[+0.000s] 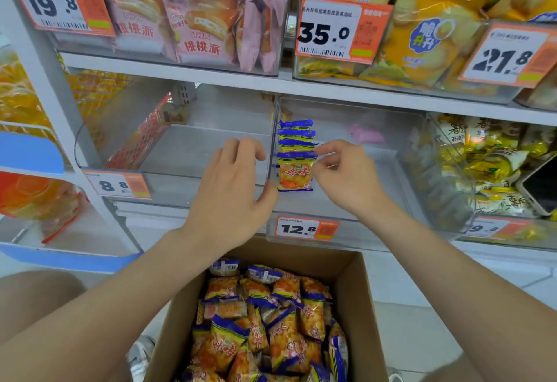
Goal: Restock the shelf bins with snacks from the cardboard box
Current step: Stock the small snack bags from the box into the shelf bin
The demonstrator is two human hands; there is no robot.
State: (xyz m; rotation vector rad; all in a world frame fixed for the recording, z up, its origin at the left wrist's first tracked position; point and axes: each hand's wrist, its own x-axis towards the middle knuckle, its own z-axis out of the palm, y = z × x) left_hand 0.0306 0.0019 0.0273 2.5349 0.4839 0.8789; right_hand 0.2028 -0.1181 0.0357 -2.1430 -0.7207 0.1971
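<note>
Both hands are up at the middle shelf, at the centre of the frame. My right hand point(346, 176) pinches the upper right edge of the front packet point(295, 175) between curled fingertips and thumb. My left hand point(232, 188) is released, with its fingers loosely bent and gripping nothing. Its thumb lies at the packet's lower left corner, though I cannot tell whether it touches.

That front packet stands upright in the clear bin point(391, 170), against the bin's left wall. Its long axis is vertical and its orange printed face is turned toward me, with blue sealed bands at top and bottom. Behind it, a row of packets point(297, 137) stands the same way, only their blue top edges showing. The row runs straight back from the front of the bin.

A price tag point(304, 228) reading 12.8 hangs on the bin's front lip. A small pink object point(366, 134) lies near the bin's back wall.

Below my forearms, at the bottom centre of the frame, sits the open cardboard box point(355, 291). It is heaped with loose packets point(271, 321) of the same orange and blue kind, lying at mixed angles.
</note>
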